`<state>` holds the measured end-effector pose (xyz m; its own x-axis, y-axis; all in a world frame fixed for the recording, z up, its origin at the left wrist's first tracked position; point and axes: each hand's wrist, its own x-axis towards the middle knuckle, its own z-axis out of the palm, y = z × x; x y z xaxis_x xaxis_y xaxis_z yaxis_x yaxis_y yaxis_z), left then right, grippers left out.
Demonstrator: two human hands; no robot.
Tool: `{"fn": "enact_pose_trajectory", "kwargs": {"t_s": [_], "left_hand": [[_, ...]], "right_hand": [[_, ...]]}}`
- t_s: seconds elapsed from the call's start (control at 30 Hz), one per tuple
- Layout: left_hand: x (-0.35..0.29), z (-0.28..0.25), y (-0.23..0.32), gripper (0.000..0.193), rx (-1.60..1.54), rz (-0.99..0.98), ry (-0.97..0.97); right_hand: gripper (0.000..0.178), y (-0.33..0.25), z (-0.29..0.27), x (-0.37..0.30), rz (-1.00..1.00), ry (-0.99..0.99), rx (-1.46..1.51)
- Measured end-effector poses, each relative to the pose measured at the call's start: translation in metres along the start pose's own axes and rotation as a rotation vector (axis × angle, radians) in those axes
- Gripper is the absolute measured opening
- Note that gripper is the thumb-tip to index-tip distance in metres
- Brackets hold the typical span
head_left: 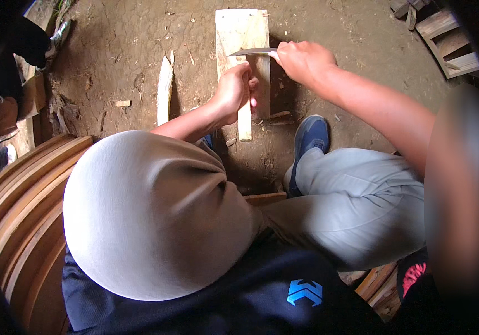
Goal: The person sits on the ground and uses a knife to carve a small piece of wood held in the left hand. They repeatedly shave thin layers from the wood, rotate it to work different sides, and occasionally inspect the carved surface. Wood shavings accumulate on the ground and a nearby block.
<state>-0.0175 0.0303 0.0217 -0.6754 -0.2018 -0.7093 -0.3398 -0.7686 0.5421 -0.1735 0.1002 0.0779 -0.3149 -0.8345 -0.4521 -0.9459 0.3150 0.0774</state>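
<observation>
My left hand [234, 92] is closed round a narrow wooden strip [244, 124], which sticks out below the fist toward me and a little above it. In my right hand [305, 60] is the pale handle of a knife [257, 51]. Its curved blade points left and lies across the strip's upper end; whether it has cut in, I cannot tell. Behind both stands a pale wooden block [242, 28], upright or leaning on the dirt floor, with the strip's far end in front of its face.
A split, pointed piece of wood [164, 92] lies left of my left forearm. Stacked planks [38, 184] curve along the left side. A wooden pallet or crate [449, 42] sits at far right. Another person's shoe [59, 36] shows at upper left. Chips litter the dirt floor [122, 56].
</observation>
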Motion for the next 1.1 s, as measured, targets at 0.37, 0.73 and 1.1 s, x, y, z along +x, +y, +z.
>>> {"fn": "enact_pose_trajectory", "kwargs": {"t_s": [0.37,0.73,1.1], "left_hand": [[-0.012,-0.038,0.020,0.031,0.309,-0.059,0.004],[-0.018,-0.039,0.022,0.032,0.681,0.069,0.107],[-0.014,-0.023,0.017,0.027,0.639,0.100,0.156]], "right_hand": [[0.041,0.019,0.027,0.009,-0.184,0.259,-0.020],[0.033,-0.020,-0.005,-0.006,0.003,0.007,-0.020],[0.020,-0.028,-0.001,0.007,0.059,0.012,-0.166]]}}
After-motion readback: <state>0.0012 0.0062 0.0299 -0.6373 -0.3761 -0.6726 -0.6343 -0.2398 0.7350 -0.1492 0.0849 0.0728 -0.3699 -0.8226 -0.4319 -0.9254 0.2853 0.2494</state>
